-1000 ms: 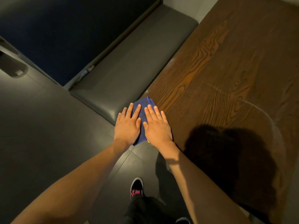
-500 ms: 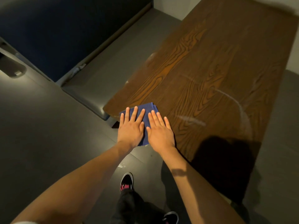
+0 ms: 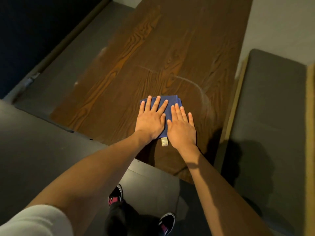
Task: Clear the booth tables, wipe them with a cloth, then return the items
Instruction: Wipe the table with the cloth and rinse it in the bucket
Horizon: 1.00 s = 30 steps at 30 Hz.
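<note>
Wiping is under way: left hand (image 3: 150, 119) and right hand (image 3: 181, 124), grips released, press the cloth (image 3: 167, 101) flat on the counter (image 3: 119, 65); next it needs sliding across the streaks.

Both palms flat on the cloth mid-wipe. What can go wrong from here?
1. The blue cloth is folded small, so one pass covers a narrow strip; the pale curved streak beyond it may be missed.
2. The left hand and right hand press flat without gripping, so the folds could slip or bunch.
3. The cloth's tag trails close to the near end of the table; a pull back may drag the cloth off.
</note>
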Tool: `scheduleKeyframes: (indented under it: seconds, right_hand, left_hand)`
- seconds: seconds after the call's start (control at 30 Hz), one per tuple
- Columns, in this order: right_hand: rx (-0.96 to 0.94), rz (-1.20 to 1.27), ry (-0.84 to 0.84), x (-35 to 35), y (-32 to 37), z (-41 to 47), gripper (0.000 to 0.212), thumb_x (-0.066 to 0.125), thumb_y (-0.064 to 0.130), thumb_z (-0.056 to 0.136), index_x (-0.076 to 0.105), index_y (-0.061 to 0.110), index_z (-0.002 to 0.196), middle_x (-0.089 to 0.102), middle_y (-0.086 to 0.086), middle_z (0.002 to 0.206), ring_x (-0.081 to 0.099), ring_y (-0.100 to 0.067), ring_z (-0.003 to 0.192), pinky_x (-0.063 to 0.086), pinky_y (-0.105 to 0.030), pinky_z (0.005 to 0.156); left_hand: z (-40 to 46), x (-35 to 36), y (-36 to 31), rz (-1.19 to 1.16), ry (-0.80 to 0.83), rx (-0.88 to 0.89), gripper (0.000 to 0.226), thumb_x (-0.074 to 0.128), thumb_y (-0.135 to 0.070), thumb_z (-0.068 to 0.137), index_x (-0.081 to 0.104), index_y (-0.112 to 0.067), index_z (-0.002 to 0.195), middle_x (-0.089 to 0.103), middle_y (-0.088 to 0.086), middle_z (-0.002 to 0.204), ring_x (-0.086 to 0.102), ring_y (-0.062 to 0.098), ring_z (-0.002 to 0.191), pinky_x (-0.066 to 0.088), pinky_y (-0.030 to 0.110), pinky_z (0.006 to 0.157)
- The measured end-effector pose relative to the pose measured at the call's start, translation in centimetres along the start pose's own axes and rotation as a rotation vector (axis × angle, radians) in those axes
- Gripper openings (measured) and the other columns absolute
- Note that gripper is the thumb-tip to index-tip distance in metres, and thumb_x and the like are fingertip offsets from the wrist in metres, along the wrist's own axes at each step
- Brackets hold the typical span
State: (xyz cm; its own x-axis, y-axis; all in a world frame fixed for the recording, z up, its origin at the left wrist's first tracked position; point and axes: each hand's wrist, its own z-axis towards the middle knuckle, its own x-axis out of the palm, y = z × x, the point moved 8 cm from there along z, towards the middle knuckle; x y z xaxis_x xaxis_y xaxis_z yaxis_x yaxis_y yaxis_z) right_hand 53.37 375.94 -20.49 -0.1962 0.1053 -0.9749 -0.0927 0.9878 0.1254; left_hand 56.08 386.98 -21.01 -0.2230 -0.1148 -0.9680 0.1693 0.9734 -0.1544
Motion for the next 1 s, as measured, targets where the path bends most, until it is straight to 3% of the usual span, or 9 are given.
scheduleKeyframes:
  seconds: [0.4,0.73,1.0]
  right_hand:
    - [0.235,0.090,-0.077,-0.5,-13.9,-4.8,0.057,0.022,0.034,0.109,0.007,0.017,0.160,0.008,0.001,0.168,0.002,-0.016,0.154,0.005,-0.039,0.126]
    - [0.275,0.337,-0.043,1.0,-13.2,-10.3,0.056,0.024,0.031,0.109,0.002,0.018,0.159,0.000,0.000,0.168,-0.003,-0.016,0.154,-0.001,-0.033,0.124]
    - [0.260,0.250,0.039,2.9,-9.7,-15.6,0.050,0.009,0.034,0.108,-0.019,0.020,0.148,-0.014,-0.001,0.166,-0.020,-0.016,0.149,-0.015,-0.032,0.119]
  left_hand:
    - [2.1,1.7,-15.1,0.065,0.047,0.208,0.057,0.013,-0.044,0.108,0.002,-0.030,0.161,-0.002,0.002,0.170,-0.011,0.029,0.155,-0.009,0.045,0.123]
    - [-3.3,2.8,-16.4,0.051,0.044,0.289,0.057,0.014,-0.043,0.108,0.001,-0.030,0.162,-0.002,0.002,0.170,-0.013,0.029,0.155,-0.011,0.045,0.124]
    - [-9.8,4.1,-14.7,0.084,0.075,0.271,0.057,0.010,-0.044,0.107,-0.006,-0.030,0.160,-0.008,0.002,0.169,-0.017,0.028,0.154,-0.012,0.045,0.124]
